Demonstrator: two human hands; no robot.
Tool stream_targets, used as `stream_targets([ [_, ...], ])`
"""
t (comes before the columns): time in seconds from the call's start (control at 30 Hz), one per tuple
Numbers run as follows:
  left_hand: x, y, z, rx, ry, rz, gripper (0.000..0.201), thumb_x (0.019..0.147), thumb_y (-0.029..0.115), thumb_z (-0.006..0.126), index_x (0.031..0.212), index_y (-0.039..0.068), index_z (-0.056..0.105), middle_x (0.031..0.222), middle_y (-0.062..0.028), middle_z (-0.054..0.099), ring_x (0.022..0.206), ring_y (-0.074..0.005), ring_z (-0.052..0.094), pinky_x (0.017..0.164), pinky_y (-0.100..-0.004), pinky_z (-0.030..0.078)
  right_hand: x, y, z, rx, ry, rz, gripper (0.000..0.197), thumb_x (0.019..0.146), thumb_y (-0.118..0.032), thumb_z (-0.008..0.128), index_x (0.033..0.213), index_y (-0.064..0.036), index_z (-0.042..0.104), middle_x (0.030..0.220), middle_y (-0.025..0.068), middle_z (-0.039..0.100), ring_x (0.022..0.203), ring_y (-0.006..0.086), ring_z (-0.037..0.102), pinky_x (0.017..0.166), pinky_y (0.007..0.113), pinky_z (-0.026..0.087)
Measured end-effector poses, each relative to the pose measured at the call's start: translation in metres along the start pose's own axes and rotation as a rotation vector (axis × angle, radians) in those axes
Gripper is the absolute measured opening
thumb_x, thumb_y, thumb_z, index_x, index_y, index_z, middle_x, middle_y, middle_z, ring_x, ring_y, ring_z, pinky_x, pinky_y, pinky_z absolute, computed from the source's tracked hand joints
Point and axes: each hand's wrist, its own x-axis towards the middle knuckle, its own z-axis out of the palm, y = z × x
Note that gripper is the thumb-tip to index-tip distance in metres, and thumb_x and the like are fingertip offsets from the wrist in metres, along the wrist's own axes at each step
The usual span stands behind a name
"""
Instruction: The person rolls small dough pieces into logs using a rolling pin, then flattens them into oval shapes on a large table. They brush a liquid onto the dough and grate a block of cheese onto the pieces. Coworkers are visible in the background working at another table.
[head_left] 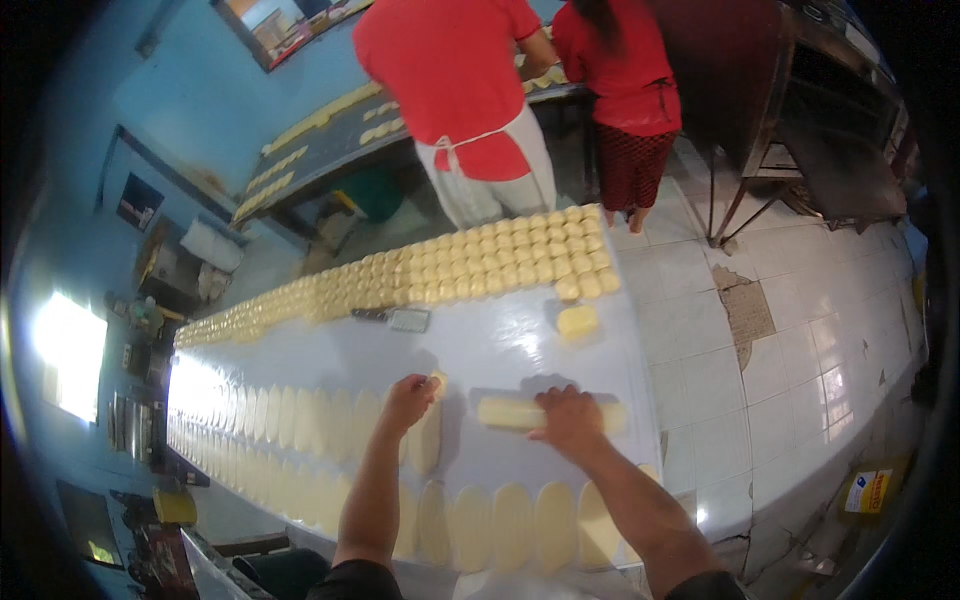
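Beneath the right hand [570, 424] lies one pale roller [507, 413]; whether the fingers clamp it, I cannot tell. Left of it, the left hand [409, 403] pinches one dough piece [439, 380]. Two rows of flattened dough strips [512, 527], too many to count, run leftward and nearer, partly blocked by the forearms [369, 505]. Beyond the hands are one scraper [409, 320], one yellow block [577, 322], massed dough balls [470, 263] and two people [450, 70] in red.
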Motion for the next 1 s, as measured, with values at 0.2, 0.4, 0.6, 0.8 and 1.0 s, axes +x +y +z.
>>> stream_targets([
  [0.2, -0.036, -0.017, 0.012, 0.379, -0.174, -0.093, 0.041, 0.093, 0.041, 0.068, 0.095, 0.000, 0.067, 0.081, -0.0137, 0.069, 0.074, -0.0297, 0.066, 0.069, -0.0397, 0.052, 0.004, -0.023, -0.016, 0.081, 0.041, 0.165, 0.064, 0.079, -0.054, 0.075, 0.128, -0.0146, 0.062, 0.121, 0.0040, 0.064, 0.117, 0.0237, 0.057, 0.099, 0.041, 0.047],
  [0.4, -0.044, 0.000, 0.014, 0.696, 0.154, 0.299, 0.055, 0.092, 0.056, 0.063, 0.105, 0.002, 0.068, 0.099, -0.0170, 0.070, 0.096, -0.0355, 0.066, 0.086, -0.0473, 0.049, 0.004, -0.031, -0.009, 0.042, 0.138, 0.248, 0.067, 0.075, -0.054, 0.078, 0.127, -0.0143, 0.064, 0.117, 0.0042, 0.066, 0.111, 0.0248, 0.061, 0.094, 0.041, 0.050],
  [0.6, -0.041, -0.021, 0.074, 0.834, 0.303, 0.788, 0.074, 0.097, 0.049, 0.055, 0.150, 0.000, 0.038, 0.153, -0.0289, 0.037, 0.148, -0.0385, 0.030, 0.119, -0.0543, 0.022, 0.013, -0.041, -0.007, 0.081, 0.282, 0.282, 0.067, 0.074, -0.050, 0.080, 0.127, -0.0141, 0.064, 0.116, 0.0052, 0.067, 0.112, 0.0259, 0.061, 0.095, 0.042, 0.049],
  [0.8, -0.019, -0.064, 0.069, -0.037, 0.089, 0.774, 0.064, 0.104, 0.042, 0.042, 0.150, -0.001, 0.037, 0.157, -0.0253, 0.033, 0.151, -0.0385, 0.024, 0.124, -0.0493, 0.014, 0.022, -0.049, -0.002, 0.042, 0.187, 0.076, 0.071, 0.068, -0.050, 0.083, 0.127, -0.0159, 0.064, 0.116, 0.0031, 0.068, 0.111, 0.0250, 0.061, 0.095, 0.042, 0.048],
  [1.0, -0.058, -0.077, 0.031, -0.306, 0.060, 0.436, 0.044, 0.106, 0.029, 0.038, 0.134, 0.000, 0.056, 0.151, -0.0190, 0.046, 0.150, -0.0403, 0.027, 0.124, -0.0523, 0.011, 0.040, -0.076, 0.025, -0.031, 0.253, -0.319, 0.070, 0.068, -0.051, 0.081, 0.128, -0.0201, 0.063, 0.119, -0.0036, 0.065, 0.115, 0.0201, 0.057, 0.097, 0.041, 0.046],
])
